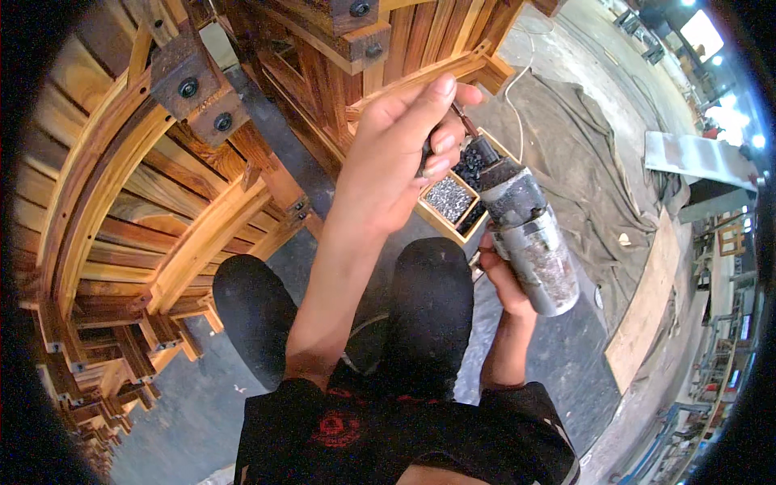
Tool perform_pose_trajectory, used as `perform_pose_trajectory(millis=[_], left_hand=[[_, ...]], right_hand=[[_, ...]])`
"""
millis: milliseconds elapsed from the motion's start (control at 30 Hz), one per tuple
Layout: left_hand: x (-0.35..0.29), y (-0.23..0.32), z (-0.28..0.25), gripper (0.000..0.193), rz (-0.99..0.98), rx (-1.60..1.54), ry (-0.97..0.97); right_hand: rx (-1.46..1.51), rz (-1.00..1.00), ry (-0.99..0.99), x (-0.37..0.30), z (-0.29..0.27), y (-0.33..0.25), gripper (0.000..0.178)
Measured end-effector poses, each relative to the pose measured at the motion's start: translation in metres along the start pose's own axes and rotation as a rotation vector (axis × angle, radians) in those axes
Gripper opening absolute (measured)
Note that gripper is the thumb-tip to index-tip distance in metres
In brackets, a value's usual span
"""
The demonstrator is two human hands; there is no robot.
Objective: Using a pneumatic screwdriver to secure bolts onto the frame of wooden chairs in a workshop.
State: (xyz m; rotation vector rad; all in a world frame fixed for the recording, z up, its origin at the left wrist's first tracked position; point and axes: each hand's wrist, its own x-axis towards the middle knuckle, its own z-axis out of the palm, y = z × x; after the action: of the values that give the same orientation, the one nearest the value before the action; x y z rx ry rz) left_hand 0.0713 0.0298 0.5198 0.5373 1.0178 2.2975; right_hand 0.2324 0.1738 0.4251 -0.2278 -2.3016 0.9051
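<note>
My right hand (pixel 505 279) is wrapped round the handle of a worn grey power driver (pixel 529 234), with tape round its body. The driver points up and to the left, and a thin brownish bit (pixel 466 121) sticks out of its dark chuck. My left hand (pixel 416 133) is closed beside the bit's tip, thumb and fingers pressed together. Something dark shows at its palm side, but I cannot make out what it is. Below the hands stands a divided wooden box (pixel 440 220), holding small silvery screws (pixel 449 198) and black fasteners (pixel 469 168).
Curved slatted wooden pieces (pixel 162 218) with bolted blocks stand at the left. Another slatted wooden piece (pixel 420 40) rises ahead. A crumpled grey-brown tarp (pixel 574 145), a pale cable (pixel 521 121) and a plywood strip (pixel 647 307) lie on the floor at the right.
</note>
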Motion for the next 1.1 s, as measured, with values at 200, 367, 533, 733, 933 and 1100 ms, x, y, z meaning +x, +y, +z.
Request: perform_pose_trajectory(millis=[200, 367, 533, 733, 933, 1100], left_hand=[[-0.029, -0.049, -0.021, 0.035, -0.010, -0.279, 0.222], [-0.043, -0.103, -0.089, 0.027, -0.114, -0.601, 0.532], [-0.052, -0.103, -0.097, 0.026, -0.118, -0.509, 0.606], [-0.050, -0.094, -0.092, 0.024, -0.087, -0.307, 0.414], [-0.044, -0.087, -0.086, 0.023, -0.130, -0.192, 0.464], [-0.044, -0.084, -0.090, 0.019, -0.110, -0.136, 0.377]], right_hand=[[0.111, -0.012, -0.022, -0.001, 0.015, 0.005, 0.027], [0.053, -0.136, 0.024, -0.011, 0.014, 0.026, 0.027], [0.123, -0.011, -0.044, -0.018, 0.009, 0.033, 0.027], [-0.059, -0.084, -0.048, -0.028, 0.011, 0.050, 0.031], [-0.147, -0.205, -0.015, -0.028, 0.006, 0.036, 0.025], [0.371, 0.269, -0.187, -0.034, 0.008, 0.041, 0.029]])
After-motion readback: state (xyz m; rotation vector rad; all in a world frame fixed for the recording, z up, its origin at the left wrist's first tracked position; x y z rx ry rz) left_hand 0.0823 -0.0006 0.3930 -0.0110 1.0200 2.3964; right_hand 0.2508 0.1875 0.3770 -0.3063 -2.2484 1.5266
